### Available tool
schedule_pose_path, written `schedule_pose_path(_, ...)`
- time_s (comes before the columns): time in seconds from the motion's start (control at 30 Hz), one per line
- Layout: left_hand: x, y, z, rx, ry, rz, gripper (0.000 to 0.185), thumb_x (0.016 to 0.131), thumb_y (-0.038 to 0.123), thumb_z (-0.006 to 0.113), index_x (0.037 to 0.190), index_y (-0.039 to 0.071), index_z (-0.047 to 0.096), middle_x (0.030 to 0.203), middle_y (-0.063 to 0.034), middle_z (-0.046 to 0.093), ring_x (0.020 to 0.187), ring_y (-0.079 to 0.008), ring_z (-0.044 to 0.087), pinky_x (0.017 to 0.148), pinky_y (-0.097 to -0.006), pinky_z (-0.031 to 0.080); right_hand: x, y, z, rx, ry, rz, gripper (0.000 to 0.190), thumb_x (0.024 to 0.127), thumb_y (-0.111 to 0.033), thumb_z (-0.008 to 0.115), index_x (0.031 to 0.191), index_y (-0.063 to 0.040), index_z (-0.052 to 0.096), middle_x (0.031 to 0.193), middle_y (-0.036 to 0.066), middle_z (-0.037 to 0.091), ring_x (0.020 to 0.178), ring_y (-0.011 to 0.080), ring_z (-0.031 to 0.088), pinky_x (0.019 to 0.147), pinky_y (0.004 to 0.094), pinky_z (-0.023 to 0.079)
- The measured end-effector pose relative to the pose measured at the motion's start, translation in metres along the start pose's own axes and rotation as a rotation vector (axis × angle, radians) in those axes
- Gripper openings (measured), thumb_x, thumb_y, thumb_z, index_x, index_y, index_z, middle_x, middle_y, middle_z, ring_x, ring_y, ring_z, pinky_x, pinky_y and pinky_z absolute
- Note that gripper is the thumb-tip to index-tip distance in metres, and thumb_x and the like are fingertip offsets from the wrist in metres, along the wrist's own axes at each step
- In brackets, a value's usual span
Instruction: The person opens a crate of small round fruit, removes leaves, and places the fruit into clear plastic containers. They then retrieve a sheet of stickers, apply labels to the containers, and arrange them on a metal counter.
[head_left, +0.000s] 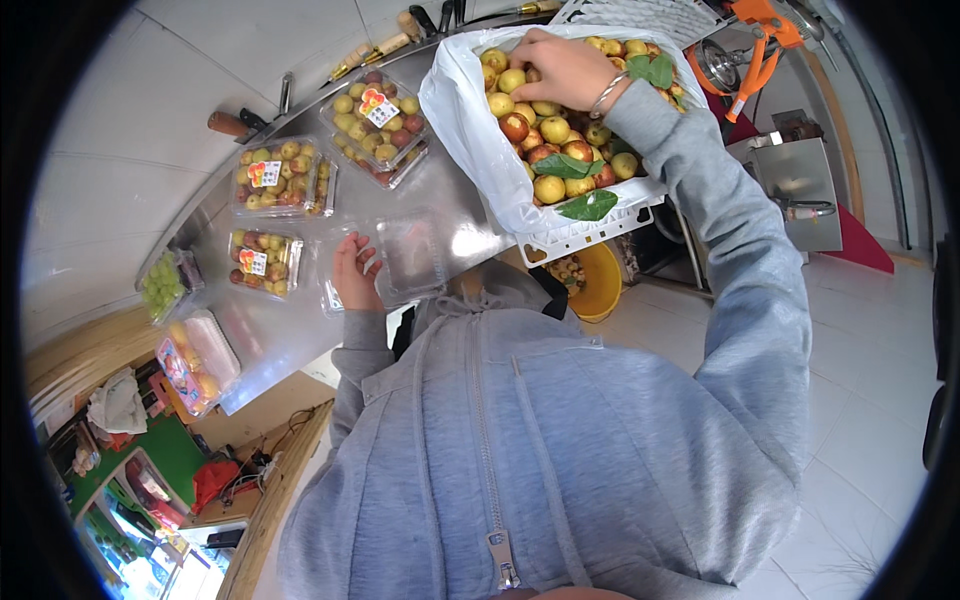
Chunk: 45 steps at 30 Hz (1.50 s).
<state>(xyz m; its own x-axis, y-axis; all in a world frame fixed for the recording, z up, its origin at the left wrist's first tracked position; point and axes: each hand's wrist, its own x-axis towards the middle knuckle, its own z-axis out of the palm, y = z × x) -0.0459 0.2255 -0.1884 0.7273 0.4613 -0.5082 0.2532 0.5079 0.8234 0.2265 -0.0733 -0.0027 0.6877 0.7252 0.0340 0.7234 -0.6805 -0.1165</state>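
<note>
My right hand (564, 73) reaches down into a white plastic crate (585, 234) lined with a white plastic bag (466, 124). Yellow and reddish-brown jujubes (553, 130) fill it, with a few green leaves (589, 205) on top. The fingertips touch the fruit; their grip is partly hidden. At the front edge of the steel table, my left hand (355, 271) rests palm up over one half of a clear plastic clamshell box (411, 251), its fingers slightly curled and apart. Nothing shows in the box.
Closed clear boxes of jujubes (276, 176) stand on the steel table (307, 319). Green grapes (162, 288) and a pack of round yellow fruit (196, 365) sit at its left end. Knives (238, 123) line the wall edge. A yellow bucket (600, 281) stands below the crate.
</note>
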Motion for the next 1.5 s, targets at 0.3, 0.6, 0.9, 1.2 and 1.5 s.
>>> schedule_pose_path(0.3, -0.004, 0.043, 0.019, 0.040, -0.143, 0.154, 0.032, 0.101, 0.029, 0.055, 0.125, 0.009, 0.059, 0.116, -0.0040, 0.065, 0.096, -0.0131, 0.059, 0.079, -0.0290, 0.048, -0.057, -0.065, -0.038, 2.618, -0.421, 0.064, 0.060, 0.092, -0.060, 0.058, 0.129, -0.013, 0.057, 0.135, 0.017, 0.052, 0.083, 0.0210, 0.058, 0.060, 0.0325, 0.049)
schedule_pose_path(0.6, -0.029, 0.066, 0.057, -0.408, -0.693, -0.113, 0.044, 0.103, 0.032, 0.048, 0.135, 0.002, 0.051, 0.129, -0.0143, 0.060, 0.114, -0.0217, 0.059, 0.096, -0.0332, 0.049, -0.067, -0.225, 0.133, 3.030, -0.726, 0.830, 0.047, 0.097, -0.055, 0.054, 0.121, -0.015, 0.059, 0.121, 0.007, 0.059, 0.075, 0.0139, 0.049, 0.053, 0.0197, 0.037)
schedule_pose_path(0.9, -0.007, 0.041, 0.022, -0.057, -0.800, -0.337, 0.038, 0.096, 0.011, 0.058, 0.133, 0.003, 0.054, 0.123, -0.0081, 0.060, 0.112, -0.0158, 0.059, 0.096, -0.0283, 0.050, -0.069, -0.228, 0.154, 2.849, -0.812, 0.902, 0.036, 0.103, -0.048, 0.045, 0.117, -0.017, 0.054, 0.108, 0.007, 0.062, 0.079, 0.0219, 0.058, 0.051, 0.0222, 0.042)
schedule_pose_path(1.2, -0.008, 0.049, 0.019, 0.128, -0.923, -0.298, 0.047, 0.100, 0.018, 0.055, 0.145, 0.008, 0.044, 0.125, -0.0098, 0.058, 0.106, -0.0171, 0.062, 0.088, -0.0275, 0.053, -0.075, -0.227, 0.129, 2.733, -0.870, 0.904, 0.049, 0.103, -0.053, 0.042, 0.131, -0.014, 0.050, 0.128, 0.022, 0.054, 0.079, 0.0145, 0.053, 0.045, 0.0146, 0.043)
schedule_pose_path(1.5, 0.008, 0.007, 0.020, -0.103, -0.625, -0.430, 0.043, 0.104, 0.031, 0.050, 0.140, 0.008, 0.049, 0.128, -0.0133, 0.058, 0.114, -0.0202, 0.058, 0.098, -0.0331, 0.050, -0.067, -0.224, 0.157, 2.629, -0.938, 0.764, 0.043, 0.105, -0.043, 0.043, 0.126, -0.007, 0.052, 0.109, 0.016, 0.063, 0.063, 0.0079, 0.046, 0.044, 0.0161, 0.039)
